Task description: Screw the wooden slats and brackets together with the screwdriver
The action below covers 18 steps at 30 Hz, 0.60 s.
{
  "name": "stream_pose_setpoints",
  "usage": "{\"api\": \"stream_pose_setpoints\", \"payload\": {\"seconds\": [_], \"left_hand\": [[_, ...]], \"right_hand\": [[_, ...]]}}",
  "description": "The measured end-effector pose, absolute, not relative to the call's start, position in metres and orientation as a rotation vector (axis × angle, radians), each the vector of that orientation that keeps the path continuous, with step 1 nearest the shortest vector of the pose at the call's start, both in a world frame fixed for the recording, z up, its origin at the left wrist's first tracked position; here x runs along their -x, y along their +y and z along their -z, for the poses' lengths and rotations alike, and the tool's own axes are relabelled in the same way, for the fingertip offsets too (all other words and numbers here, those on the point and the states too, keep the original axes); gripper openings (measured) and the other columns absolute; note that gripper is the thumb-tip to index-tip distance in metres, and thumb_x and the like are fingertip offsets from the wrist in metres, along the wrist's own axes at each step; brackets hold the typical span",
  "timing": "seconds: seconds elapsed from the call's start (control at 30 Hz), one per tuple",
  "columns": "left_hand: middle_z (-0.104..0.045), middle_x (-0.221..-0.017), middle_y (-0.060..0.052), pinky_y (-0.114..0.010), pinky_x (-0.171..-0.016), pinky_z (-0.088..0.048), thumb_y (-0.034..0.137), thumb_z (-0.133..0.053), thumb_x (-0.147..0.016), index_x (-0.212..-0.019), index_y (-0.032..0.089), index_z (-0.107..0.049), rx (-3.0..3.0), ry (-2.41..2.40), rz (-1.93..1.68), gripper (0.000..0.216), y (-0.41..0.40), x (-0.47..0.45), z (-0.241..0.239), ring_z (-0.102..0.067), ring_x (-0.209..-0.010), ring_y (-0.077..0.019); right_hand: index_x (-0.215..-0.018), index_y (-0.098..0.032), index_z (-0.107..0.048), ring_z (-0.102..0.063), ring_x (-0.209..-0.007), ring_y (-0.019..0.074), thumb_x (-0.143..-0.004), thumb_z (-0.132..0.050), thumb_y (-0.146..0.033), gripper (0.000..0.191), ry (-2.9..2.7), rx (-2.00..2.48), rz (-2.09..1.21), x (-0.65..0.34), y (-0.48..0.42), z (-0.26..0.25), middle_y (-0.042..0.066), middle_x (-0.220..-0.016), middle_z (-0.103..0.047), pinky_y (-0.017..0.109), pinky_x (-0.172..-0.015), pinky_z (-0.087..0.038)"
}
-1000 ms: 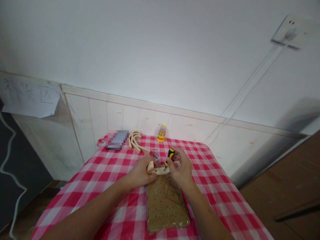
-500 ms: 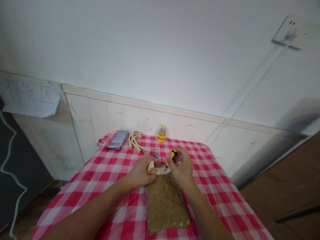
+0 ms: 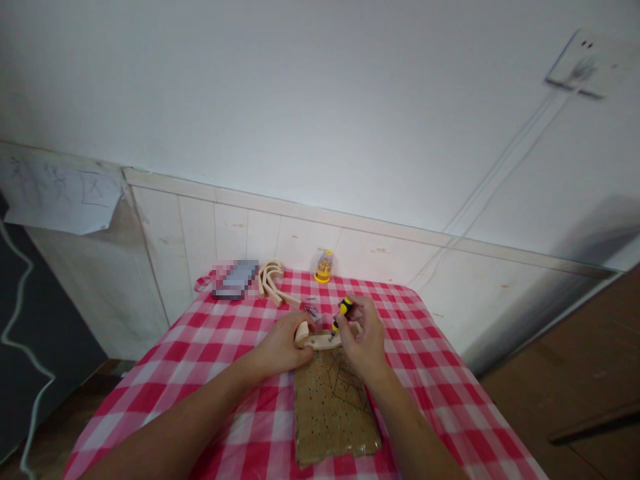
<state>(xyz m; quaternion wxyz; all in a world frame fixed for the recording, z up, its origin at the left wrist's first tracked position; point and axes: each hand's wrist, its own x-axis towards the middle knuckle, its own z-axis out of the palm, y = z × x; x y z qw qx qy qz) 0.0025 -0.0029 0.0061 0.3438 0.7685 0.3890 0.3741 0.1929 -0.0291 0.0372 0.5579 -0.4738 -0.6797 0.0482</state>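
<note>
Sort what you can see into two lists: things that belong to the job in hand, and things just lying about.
In the job:
yellow-and-black screwdriver, in the right hand
pale wooden piece, held by the left hand
brown board
probably the similar curved wooden pieces

Lying about, it seems:
blurred flat object
yellow-capped container
small dark items, possibly spare parts

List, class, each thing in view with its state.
Screwdriver: tilted, tip down
Wooden piece: held
Left hand: gripping wooden piece
Right hand: gripping screwdriver
Cardboard slab: flat, marked
Loose wooden pieces: lying together
Small metal pieces: loose
Yellow container: upright
Gray device: pixelated, unclear
Tablecloth: spread
Paper sheet: hanging
Wall socket: plug apparently in
</note>
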Motion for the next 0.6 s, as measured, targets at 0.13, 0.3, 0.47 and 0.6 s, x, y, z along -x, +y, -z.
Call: {"api": "stream_pose_setpoints", "payload": {"seconds": [0.13, 0.3, 0.47, 0.6], "left_hand": [[-0.063, -0.086, -0.001, -0.027, -0.071, -0.044, 0.011, -0.061, -0.059, -0.09, 0.018, -0.063, -1.999, 1.02, -0.976, 0.031, -0.0026, -0.0025, -0.0049, -0.059, -0.079, -0.0187], [-0.063, -0.087, -0.002, -0.027, -0.071, -0.044, 0.011, -0.061, -0.06, -0.09, 0.017, -0.062, -2.001, 1.011, -0.987, 0.031, -0.0017, -0.0027, -0.0024, -0.059, -0.079, -0.0188], [-0.064, -0.086, -0.002, -0.028, -0.071, -0.044, 0.01, -0.062, -0.059, -0.091, 0.017, -0.063, -2.017, 1.023, -0.984, 0.032, -0.0031, -0.0028, -0.0057, -0.058, -0.077, -0.0185], [-0.064, -0.087, -0.002, -0.028, -0.071, -0.044, 0.01, -0.061, -0.059, -0.09, 0.018, -0.062, -2.016, 1.021, -0.991, 0.032, -0.003, -0.0029, -0.0061, -0.059, -0.077, -0.0182]], "right_hand": [[-0.118, -0.024, -0.056, -0.066, -0.075, 0.0189, -0.088, -0.062, -0.02, 0.031, -1.619, 1.108, -0.069, -0.1925, -0.0293, -0.0379, 0.003, -0.091, -0.068, 0.032, -0.066, -0.055], [-0.118, -0.024, -0.056, -0.066, -0.075, 0.0189, -0.087, -0.062, -0.019, 0.032, -1.621, 1.113, -0.042, -0.1928, -0.0278, -0.0353, 0.003, -0.091, -0.067, 0.032, -0.066, -0.055], [-0.115, -0.023, -0.057, -0.064, -0.072, 0.0179, -0.085, -0.063, -0.019, 0.031, -1.605, 1.104, -0.02, -0.1915, -0.0273, -0.0364, 0.002, -0.089, -0.066, 0.031, -0.064, -0.054], [-0.113, -0.023, -0.057, -0.063, -0.069, 0.0175, -0.085, -0.065, -0.021, 0.029, -1.6, 1.108, 0.013, -0.1909, -0.0269, -0.0379, 0.001, -0.086, -0.065, 0.03, -0.063, -0.055]]}}
